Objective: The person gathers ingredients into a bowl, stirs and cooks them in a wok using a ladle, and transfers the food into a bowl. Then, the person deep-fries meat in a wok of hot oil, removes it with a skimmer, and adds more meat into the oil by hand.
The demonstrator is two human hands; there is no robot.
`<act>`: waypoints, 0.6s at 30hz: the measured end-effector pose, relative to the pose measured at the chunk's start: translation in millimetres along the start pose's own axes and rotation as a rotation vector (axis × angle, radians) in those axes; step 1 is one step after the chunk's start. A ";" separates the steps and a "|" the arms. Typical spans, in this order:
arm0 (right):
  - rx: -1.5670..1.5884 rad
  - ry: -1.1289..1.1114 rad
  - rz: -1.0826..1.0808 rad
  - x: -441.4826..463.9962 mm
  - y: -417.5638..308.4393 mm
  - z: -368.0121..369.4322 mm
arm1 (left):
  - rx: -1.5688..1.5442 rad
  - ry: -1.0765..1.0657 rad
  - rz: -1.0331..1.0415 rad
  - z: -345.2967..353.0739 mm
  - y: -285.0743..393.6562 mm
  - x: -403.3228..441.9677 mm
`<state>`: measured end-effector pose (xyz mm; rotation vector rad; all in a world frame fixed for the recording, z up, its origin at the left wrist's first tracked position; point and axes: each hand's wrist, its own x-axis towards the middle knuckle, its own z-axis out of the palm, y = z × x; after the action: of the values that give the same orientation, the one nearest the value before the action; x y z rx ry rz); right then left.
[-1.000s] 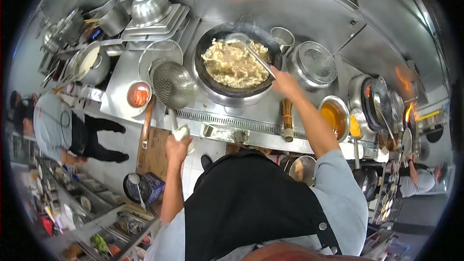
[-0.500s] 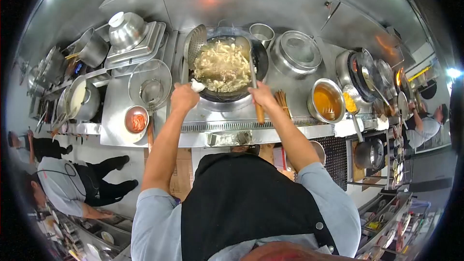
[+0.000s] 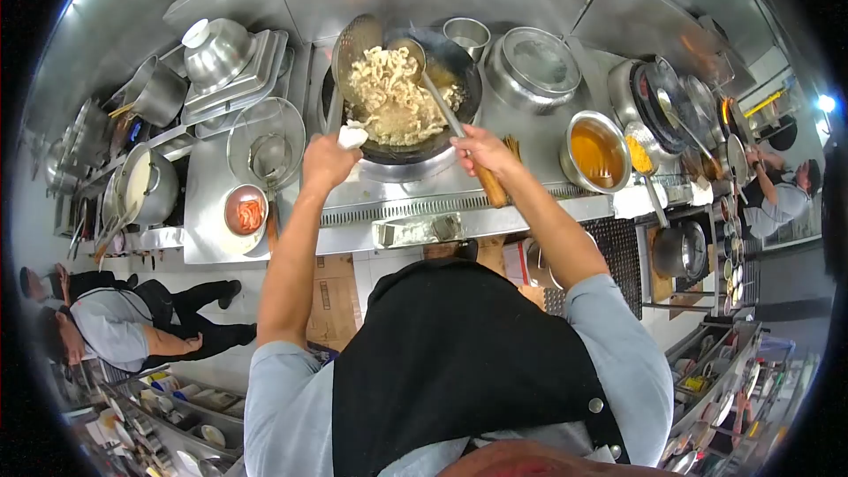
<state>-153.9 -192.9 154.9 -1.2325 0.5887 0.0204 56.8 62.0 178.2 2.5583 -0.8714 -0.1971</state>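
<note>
A large black wok (image 3: 473, 106) on the range holds pale strips of food (image 3: 397, 119) in bubbling liquid. My left hand (image 3: 329, 162) is closed around the handle of a perforated skimmer (image 3: 356, 35), with a white cloth (image 3: 352, 137) bunched at the grip. The skimmer is tilted at the wok's left side, with food heaped against it. Wrapped around the wooden-ended handle of a ladle (image 3: 411, 47) is my right hand (image 3: 484, 152). The ladle's bowl meets the top of the heap.
Left of the wok are a wire strainer (image 3: 287, 119) and a small bowl of orange-red pieces (image 3: 246, 210). To the right stand a lidded pot (image 3: 537, 62), a pot of amber liquid (image 3: 596, 150) and a skimmer holding yellow food (image 3: 639, 155). Co-workers (image 3: 115, 327) stand behind on the left.
The ladle has swung left across the wok toward the skimmer. Food that was spread across the wok is now gathered at the left against the skimmer. My right hand has shifted slightly.
</note>
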 end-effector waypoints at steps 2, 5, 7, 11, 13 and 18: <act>-0.310 0.046 -0.053 -18.8 -4.8 -6.4 | 0.028 0.025 0.023 -5.0 -4.6 -10.1; -0.712 0.192 -0.138 -61.0 -12.6 -7.1 | 0.065 0.058 0.063 -22.8 6.4 -32.1; -0.865 0.210 -0.083 -66.9 3.5 -31.8 | 0.083 0.057 0.083 -27.3 12.4 -49.3; -1.151 0.247 -0.485 -80.2 41.8 -68.8 | 0.150 0.059 0.081 -27.0 19.7 -83.4; -1.135 0.223 -0.398 -88.2 34.0 -74.5 | 0.165 0.087 0.051 -25.6 23.2 -85.7; -0.988 0.394 -0.364 -43.4 26.0 -90.5 | 0.298 0.072 -0.167 -19.8 33.4 -62.7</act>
<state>-236.5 -251.3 132.5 -2.3260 0.7080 -0.2729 -6.0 83.4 210.5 2.8978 -0.7047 -0.0251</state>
